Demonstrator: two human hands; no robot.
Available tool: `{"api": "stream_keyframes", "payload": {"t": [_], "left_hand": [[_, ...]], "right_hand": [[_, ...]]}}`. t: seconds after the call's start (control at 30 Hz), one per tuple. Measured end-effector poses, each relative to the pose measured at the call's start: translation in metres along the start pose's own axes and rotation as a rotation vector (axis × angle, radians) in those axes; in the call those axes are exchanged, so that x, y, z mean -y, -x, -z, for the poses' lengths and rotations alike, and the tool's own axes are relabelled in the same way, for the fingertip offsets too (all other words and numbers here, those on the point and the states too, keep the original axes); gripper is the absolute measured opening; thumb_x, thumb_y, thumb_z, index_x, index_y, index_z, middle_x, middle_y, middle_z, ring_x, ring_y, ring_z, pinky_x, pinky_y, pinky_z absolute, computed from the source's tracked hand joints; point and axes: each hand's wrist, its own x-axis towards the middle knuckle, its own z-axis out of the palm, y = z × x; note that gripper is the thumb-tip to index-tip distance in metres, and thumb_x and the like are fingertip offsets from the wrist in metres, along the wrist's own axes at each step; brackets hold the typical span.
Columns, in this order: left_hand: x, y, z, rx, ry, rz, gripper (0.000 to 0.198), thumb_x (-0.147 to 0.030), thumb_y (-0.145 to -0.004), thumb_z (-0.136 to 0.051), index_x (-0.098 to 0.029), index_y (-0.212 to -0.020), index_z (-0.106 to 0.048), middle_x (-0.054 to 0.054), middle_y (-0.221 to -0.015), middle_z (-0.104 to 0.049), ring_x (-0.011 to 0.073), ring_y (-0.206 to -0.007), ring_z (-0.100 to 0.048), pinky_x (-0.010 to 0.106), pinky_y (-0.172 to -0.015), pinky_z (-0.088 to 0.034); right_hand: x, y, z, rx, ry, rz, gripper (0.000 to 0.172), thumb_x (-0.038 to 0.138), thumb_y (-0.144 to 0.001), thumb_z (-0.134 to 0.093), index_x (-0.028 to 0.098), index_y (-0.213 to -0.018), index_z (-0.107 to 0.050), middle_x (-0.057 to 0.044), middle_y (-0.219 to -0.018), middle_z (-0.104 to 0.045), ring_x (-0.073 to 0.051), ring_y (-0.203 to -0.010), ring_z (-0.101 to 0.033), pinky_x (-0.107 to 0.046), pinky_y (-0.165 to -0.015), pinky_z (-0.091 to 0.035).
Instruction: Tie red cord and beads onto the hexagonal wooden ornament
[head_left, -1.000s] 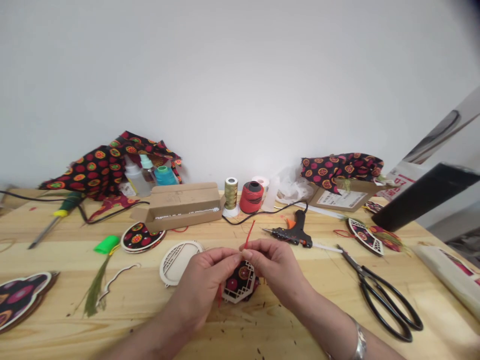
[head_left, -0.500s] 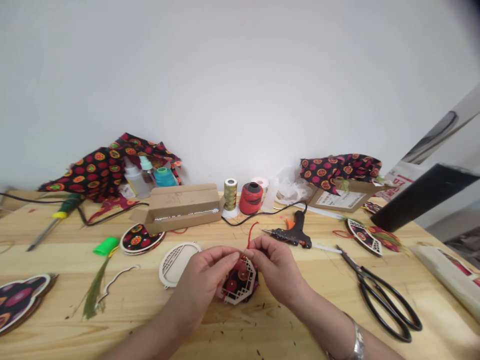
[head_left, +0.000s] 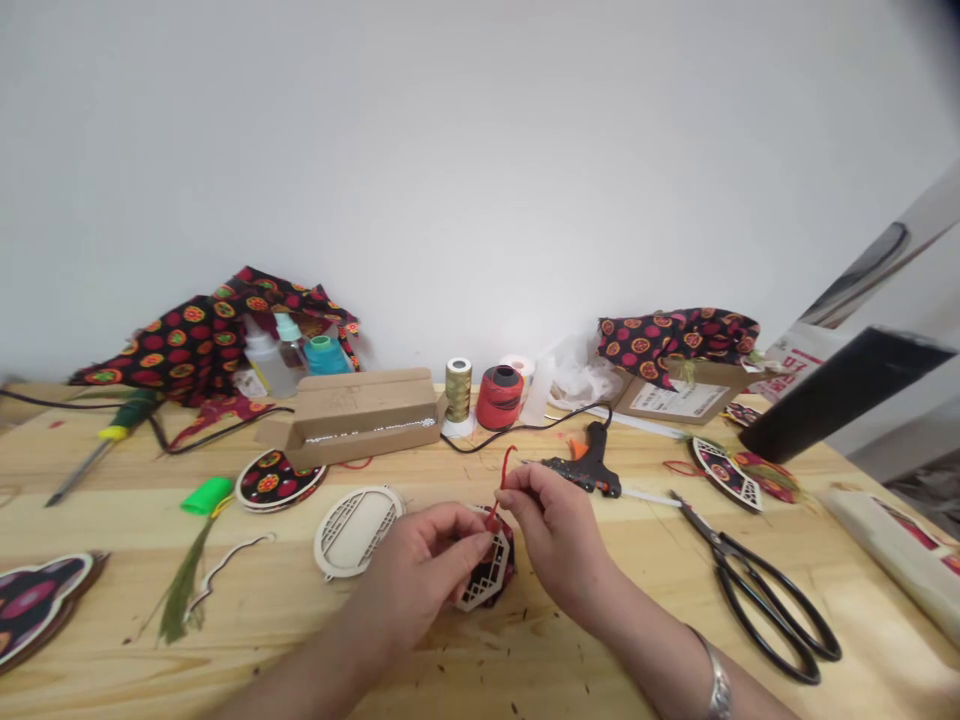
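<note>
My left hand is closed on a small wooden lattice ornament backed with dark patterned fabric, its left part hidden behind my fingers. A red cord rises from the ornament's top edge. My right hand pinches that cord between thumb and forefinger, just above the ornament, and a loose end sticks up past the fingertips. To the left of my left hand lies a round wooden frame with lattice work. The black hot glue gun rests beyond my right hand, its nozzle partly hidden.
Black-handled scissors lie at right. Along the wall stand a cardboard box, a gold thread spool and a red thread spool. A green tassel, a screwdriver and patterned fabric occupy the left.
My right hand has drawn slightly up and away from my left, with the red cord in its pinch. The fingertips of both hands, formerly together at the ornament's top, are now apart.
</note>
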Motion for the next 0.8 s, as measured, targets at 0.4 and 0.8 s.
{"api": "stream_keyframes", "payload": {"t": [0.4, 0.8], "left_hand": [[0.007, 0.0, -0.002, 0.026, -0.228, -0.207, 0.016, -0.025, -0.078, -0.053, -0.02, -0.072, -0.067, -0.001, -0.07, -0.066, 0.0141, -0.066, -0.057, 0.021, -0.062, -0.043], [-0.007, 0.004, 0.023, -0.416, -0.28, -0.573, 0.026, -0.031, -0.084, -0.043, -0.02, -0.067, -0.059, 0.005, -0.1, -0.058, 0.0212, -0.099, -0.05, 0.033, -0.088, -0.034]], "right_hand": [[0.006, -0.001, -0.002, 0.202, -0.727, -0.394, 0.019, 0.028, -0.075, -0.055, 0.016, -0.064, -0.046, 0.006, -0.049, -0.046, -0.004, -0.039, -0.03, -0.016, -0.037, -0.023], [-0.002, -0.001, -0.004, 0.216, -0.684, -0.312, 0.02, 0.028, -0.076, -0.056, 0.015, -0.067, -0.046, 0.007, -0.05, -0.044, -0.002, -0.037, -0.031, -0.014, -0.036, -0.022]]}}
